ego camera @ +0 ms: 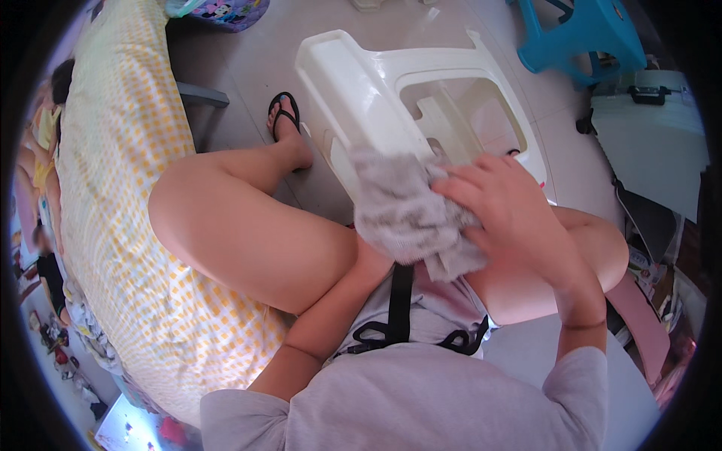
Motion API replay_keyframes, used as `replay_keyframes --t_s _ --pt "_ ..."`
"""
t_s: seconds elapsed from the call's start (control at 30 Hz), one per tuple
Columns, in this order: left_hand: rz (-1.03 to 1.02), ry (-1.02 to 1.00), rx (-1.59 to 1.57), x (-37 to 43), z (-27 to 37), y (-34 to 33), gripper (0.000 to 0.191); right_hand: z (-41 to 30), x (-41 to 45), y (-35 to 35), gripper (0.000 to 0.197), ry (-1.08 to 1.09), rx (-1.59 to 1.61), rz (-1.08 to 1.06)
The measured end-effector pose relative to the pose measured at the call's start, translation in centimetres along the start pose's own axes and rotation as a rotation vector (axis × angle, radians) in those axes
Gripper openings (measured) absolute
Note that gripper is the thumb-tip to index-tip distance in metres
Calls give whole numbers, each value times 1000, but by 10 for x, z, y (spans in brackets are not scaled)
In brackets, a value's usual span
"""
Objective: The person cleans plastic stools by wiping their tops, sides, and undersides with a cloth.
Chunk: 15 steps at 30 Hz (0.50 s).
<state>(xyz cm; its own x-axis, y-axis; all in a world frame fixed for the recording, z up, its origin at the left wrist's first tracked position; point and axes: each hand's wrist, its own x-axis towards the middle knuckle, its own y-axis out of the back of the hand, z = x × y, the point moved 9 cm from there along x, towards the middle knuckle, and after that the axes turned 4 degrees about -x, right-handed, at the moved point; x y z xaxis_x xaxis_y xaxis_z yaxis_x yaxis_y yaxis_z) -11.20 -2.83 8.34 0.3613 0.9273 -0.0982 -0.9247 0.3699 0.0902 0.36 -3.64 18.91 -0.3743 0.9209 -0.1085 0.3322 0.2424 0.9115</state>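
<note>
A stained grey-white cloth [400, 208] hangs over the near end of a cream plastic stool [366, 96], which lies tipped between my legs. My right hand [496, 203] is on the cloth's right side, its fingers slightly blurred; whether they grip the cloth is unclear. My left forearm reaches up from the lower left, and my left hand [375, 256] goes in under the cloth, which hides its fingers. Through the stool's opening, part of its inner side shows.
A bed with a yellow-checked sheet [130, 141] runs along my left. A grey bar [203, 94] juts out beside it. At the upper right are a blue plastic stool [586, 39] and a pale case with a black latch [654, 129]. Other people are at the far left.
</note>
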Motion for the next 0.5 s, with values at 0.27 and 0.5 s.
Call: replay_keyframes --t_s 0.27,0.5 --pt "154 107 -240 -11 -35 6 40 27 30 -7 47 -65 208 45" --pt "73 24 -197 -4 -9 4 28 11 6 6 37 1 49 -17"
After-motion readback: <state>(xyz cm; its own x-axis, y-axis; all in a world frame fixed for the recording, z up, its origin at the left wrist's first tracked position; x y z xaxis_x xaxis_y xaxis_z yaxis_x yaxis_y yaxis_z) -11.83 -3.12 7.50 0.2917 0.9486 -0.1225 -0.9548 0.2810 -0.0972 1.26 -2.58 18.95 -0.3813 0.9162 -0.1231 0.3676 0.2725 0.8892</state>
